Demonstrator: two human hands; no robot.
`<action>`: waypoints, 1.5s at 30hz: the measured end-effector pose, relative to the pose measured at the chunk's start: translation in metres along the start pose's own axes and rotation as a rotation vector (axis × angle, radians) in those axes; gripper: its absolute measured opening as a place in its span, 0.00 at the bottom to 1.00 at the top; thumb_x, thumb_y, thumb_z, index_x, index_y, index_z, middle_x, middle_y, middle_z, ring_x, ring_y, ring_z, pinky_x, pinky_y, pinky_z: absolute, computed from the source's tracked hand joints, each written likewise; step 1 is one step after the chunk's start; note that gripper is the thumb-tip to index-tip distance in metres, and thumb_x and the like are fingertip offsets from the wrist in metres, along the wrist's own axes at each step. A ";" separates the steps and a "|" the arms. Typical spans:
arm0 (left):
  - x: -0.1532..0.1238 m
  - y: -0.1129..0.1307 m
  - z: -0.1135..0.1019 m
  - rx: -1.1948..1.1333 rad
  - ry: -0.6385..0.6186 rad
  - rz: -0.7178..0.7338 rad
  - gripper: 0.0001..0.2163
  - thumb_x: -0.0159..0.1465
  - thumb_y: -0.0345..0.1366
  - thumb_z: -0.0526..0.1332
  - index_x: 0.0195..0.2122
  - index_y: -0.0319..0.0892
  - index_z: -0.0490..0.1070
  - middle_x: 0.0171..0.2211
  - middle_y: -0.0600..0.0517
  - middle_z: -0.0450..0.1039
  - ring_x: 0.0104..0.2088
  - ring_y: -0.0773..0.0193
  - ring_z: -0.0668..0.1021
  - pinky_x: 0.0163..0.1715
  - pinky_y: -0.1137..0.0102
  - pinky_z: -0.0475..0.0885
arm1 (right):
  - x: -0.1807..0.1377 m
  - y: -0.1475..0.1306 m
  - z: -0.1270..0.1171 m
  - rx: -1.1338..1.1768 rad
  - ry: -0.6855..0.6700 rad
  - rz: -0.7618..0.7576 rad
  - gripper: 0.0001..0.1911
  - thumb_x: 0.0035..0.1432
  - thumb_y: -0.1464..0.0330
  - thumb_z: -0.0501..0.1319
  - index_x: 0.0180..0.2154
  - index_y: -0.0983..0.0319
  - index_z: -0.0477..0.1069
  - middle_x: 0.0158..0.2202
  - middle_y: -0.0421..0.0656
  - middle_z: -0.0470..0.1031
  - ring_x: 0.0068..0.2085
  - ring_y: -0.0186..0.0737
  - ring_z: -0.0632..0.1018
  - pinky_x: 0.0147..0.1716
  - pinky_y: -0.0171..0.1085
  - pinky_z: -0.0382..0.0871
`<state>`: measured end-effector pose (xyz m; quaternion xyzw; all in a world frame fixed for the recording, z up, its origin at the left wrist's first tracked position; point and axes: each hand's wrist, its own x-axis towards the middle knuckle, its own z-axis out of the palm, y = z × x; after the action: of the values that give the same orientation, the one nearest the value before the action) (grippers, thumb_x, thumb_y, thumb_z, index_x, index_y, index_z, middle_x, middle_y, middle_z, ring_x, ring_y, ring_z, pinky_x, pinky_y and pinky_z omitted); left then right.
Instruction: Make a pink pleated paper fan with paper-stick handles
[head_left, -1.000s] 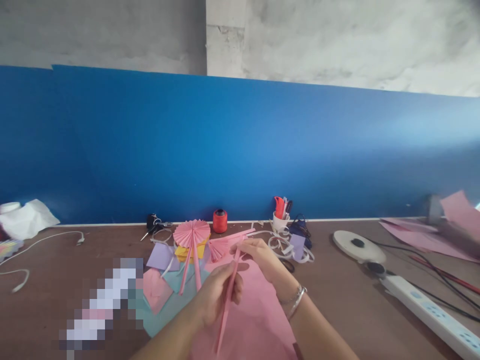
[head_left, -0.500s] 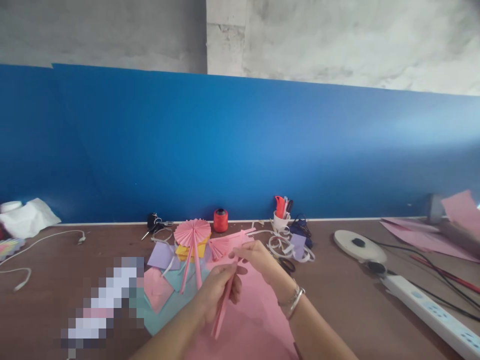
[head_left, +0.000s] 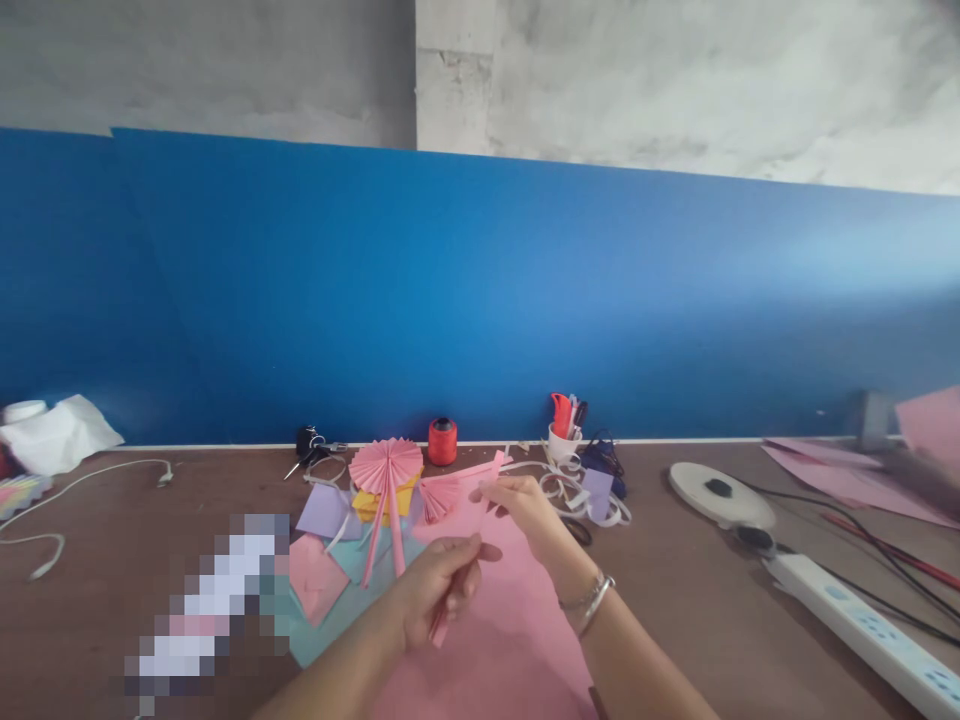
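Observation:
My left hand [head_left: 435,590] and my right hand [head_left: 525,505] both pinch a long folded pink paper strip [head_left: 469,530] above a large pink sheet [head_left: 517,620] on the brown table [head_left: 150,530]. The left hand grips the strip's lower end, the right hand its upper end; a silver bracelet circles the right wrist. Just beyond lie a round pleated pink paper fan with stick handles [head_left: 385,468] and a smaller half-open pink fan [head_left: 439,496].
Purple, yellow and teal papers [head_left: 330,515] lie left of the hands. A red thread spool [head_left: 442,441], scissors [head_left: 304,452], a white cup of pens [head_left: 561,432] and white paper strips [head_left: 577,495] stand along the blue wall. A power strip [head_left: 862,625], cables and pink sheets are at right.
The strip has been drawn upward through my left hand, so much less of it hangs below the fist. My right hand has lifted slightly toward the far end.

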<state>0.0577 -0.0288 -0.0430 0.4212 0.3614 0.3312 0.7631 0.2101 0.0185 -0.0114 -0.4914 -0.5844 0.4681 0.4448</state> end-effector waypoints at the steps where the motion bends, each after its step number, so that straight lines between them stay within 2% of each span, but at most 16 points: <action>1: 0.000 -0.001 0.000 0.016 0.003 -0.009 0.24 0.53 0.53 0.61 0.39 0.34 0.71 0.12 0.62 0.59 0.09 0.77 0.53 0.10 0.74 0.43 | -0.001 -0.001 -0.001 0.012 0.013 0.001 0.16 0.48 0.58 0.61 0.23 0.64 0.78 0.25 0.45 0.77 0.27 0.35 0.72 0.28 0.34 0.62; 3: 0.002 -0.002 0.000 0.042 0.029 0.006 0.26 0.53 0.54 0.60 0.40 0.34 0.71 0.12 0.61 0.60 0.09 0.76 0.54 0.09 0.74 0.43 | -0.003 -0.004 -0.002 0.024 -0.013 0.025 0.18 0.49 0.56 0.61 0.24 0.64 0.78 0.26 0.45 0.77 0.27 0.35 0.72 0.28 0.33 0.62; 6: 0.003 -0.003 0.001 0.032 0.087 0.058 0.27 0.51 0.55 0.62 0.40 0.34 0.71 0.13 0.62 0.60 0.09 0.77 0.53 0.10 0.75 0.43 | -0.006 -0.004 0.001 -0.049 -0.161 0.103 0.18 0.49 0.56 0.61 0.24 0.65 0.78 0.22 0.43 0.75 0.25 0.34 0.72 0.27 0.32 0.61; 8: 0.002 -0.002 0.002 0.013 0.104 0.054 0.27 0.50 0.55 0.62 0.41 0.34 0.70 0.13 0.63 0.59 0.09 0.77 0.51 0.10 0.75 0.41 | -0.006 -0.003 0.003 -0.108 -0.209 0.120 0.16 0.47 0.58 0.63 0.23 0.65 0.78 0.20 0.42 0.75 0.23 0.33 0.71 0.27 0.33 0.62; 13: -0.002 0.003 0.006 -0.045 0.051 0.014 0.26 0.55 0.56 0.57 0.41 0.35 0.71 0.12 0.62 0.55 0.11 0.77 0.49 0.13 0.74 0.39 | -0.002 0.001 0.000 -0.061 -0.148 0.050 0.17 0.48 0.57 0.62 0.22 0.65 0.78 0.23 0.44 0.77 0.26 0.34 0.72 0.28 0.34 0.62; 17: -0.001 -0.001 0.003 -0.052 0.008 0.050 0.22 0.56 0.51 0.60 0.38 0.34 0.71 0.12 0.62 0.55 0.12 0.77 0.49 0.15 0.73 0.39 | -0.001 0.000 -0.004 -0.051 -0.140 0.028 0.17 0.48 0.57 0.62 0.21 0.65 0.78 0.24 0.45 0.77 0.26 0.34 0.72 0.28 0.34 0.62; 21: 0.002 -0.005 0.001 -0.003 0.039 0.064 0.21 0.54 0.51 0.61 0.37 0.35 0.71 0.11 0.62 0.57 0.11 0.77 0.50 0.15 0.72 0.40 | 0.000 0.001 -0.005 -0.049 -0.128 0.021 0.18 0.48 0.57 0.62 0.20 0.64 0.77 0.25 0.46 0.77 0.26 0.34 0.71 0.28 0.34 0.61; 25: 0.002 -0.006 0.001 0.055 0.064 0.059 0.23 0.53 0.54 0.61 0.34 0.35 0.72 0.10 0.62 0.58 0.10 0.77 0.50 0.14 0.72 0.41 | 0.000 0.001 -0.008 -0.035 -0.061 0.029 0.18 0.49 0.56 0.61 0.22 0.65 0.77 0.24 0.45 0.76 0.27 0.35 0.72 0.28 0.34 0.62; 31: 0.004 -0.009 0.003 0.088 0.117 0.086 0.27 0.53 0.55 0.60 0.38 0.33 0.72 0.09 0.62 0.59 0.10 0.77 0.51 0.14 0.72 0.41 | 0.000 0.001 -0.007 -0.074 -0.161 0.074 0.19 0.48 0.55 0.62 0.23 0.65 0.78 0.22 0.45 0.76 0.26 0.35 0.73 0.27 0.33 0.61; 34: 0.005 -0.010 0.003 0.029 0.099 0.102 0.26 0.53 0.54 0.61 0.40 0.32 0.72 0.10 0.61 0.61 0.09 0.77 0.53 0.14 0.72 0.42 | 0.001 0.001 -0.006 -0.037 -0.092 0.051 0.20 0.48 0.54 0.61 0.22 0.65 0.78 0.23 0.46 0.77 0.26 0.35 0.72 0.28 0.33 0.61; 37: 0.005 -0.012 0.004 -0.025 0.071 0.105 0.25 0.53 0.53 0.61 0.39 0.31 0.72 0.14 0.57 0.67 0.09 0.77 0.56 0.15 0.73 0.42 | 0.001 0.001 -0.009 0.014 -0.015 0.061 0.21 0.48 0.53 0.61 0.22 0.64 0.77 0.26 0.47 0.77 0.27 0.35 0.72 0.29 0.34 0.61; 40: 0.005 -0.015 0.006 -0.043 0.045 0.094 0.25 0.54 0.52 0.62 0.40 0.32 0.72 0.22 0.50 0.75 0.10 0.77 0.59 0.14 0.73 0.44 | 0.003 0.003 -0.013 0.080 0.034 0.080 0.21 0.46 0.52 0.63 0.22 0.64 0.77 0.29 0.48 0.79 0.30 0.38 0.74 0.30 0.35 0.63; 45: 0.004 -0.015 0.008 -0.055 0.015 0.043 0.23 0.55 0.49 0.62 0.43 0.33 0.72 0.38 0.39 0.78 0.15 0.74 0.70 0.14 0.76 0.52 | 0.009 0.011 -0.010 0.436 0.132 0.117 0.18 0.44 0.55 0.66 0.27 0.65 0.78 0.32 0.49 0.79 0.35 0.41 0.77 0.37 0.37 0.68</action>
<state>0.0692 -0.0350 -0.0542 0.4052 0.3485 0.3606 0.7644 0.2203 0.0291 -0.0196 -0.4464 -0.4096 0.5750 0.5499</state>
